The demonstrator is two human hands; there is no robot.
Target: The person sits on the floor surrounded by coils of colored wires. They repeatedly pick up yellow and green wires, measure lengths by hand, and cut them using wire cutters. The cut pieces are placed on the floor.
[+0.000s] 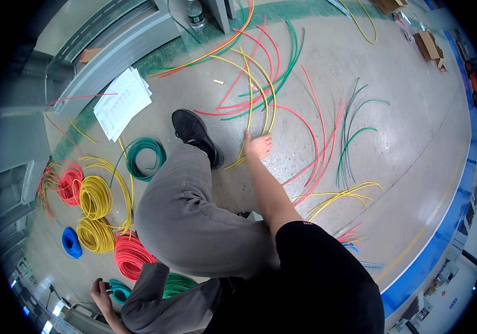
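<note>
Far on the floor a clear plastic bottle [195, 15] stands beside grey metal cabinets [117, 42]. A stack of white papers [122, 103] lies near them on the left. Coils sit at the left: a green coil [145, 158], a red one [70, 183], two yellow coils [95, 196], a small blue coil [72, 242], and a larger red coil [131, 256] nearer. Cardboard boxes [429, 45] rest far right. Loose green wires [355, 133] curve on the right, by a blue floor stripe [444, 228]
</note>
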